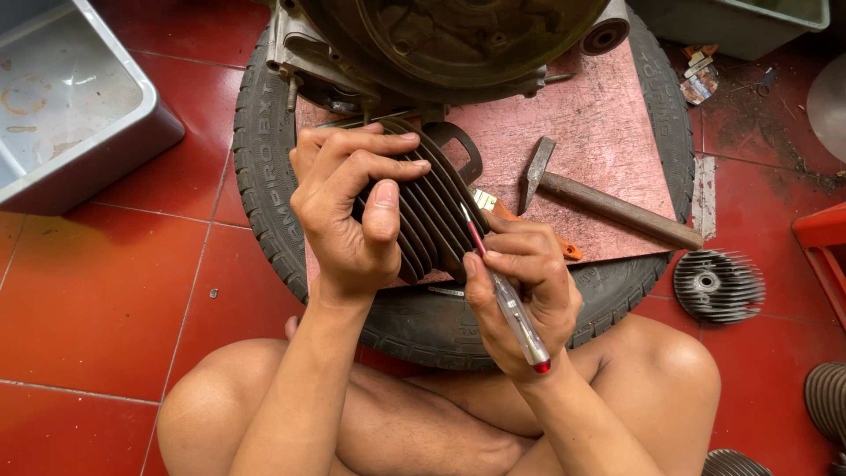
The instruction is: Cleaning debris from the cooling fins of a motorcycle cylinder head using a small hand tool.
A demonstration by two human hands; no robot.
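My left hand (348,207) grips a dark finned engine cylinder (432,211), tilted above a reddish board (599,132) that lies on a black tyre (264,167). My right hand (524,295) holds a thin screwdriver (507,295) with a clear handle and a red end cap. Its tip points up against the cylinder's fins near the lower right edge. Both hands are close together over the tyre's near rim, above my crossed legs.
An engine casing (441,44) rests at the tyre's far side. A hammer (608,207) lies on the board. A grey plastic tub (70,106) stands at the left. A finned cylinder head (718,286) lies on the red tiles at right, beside a red crate edge (824,238).
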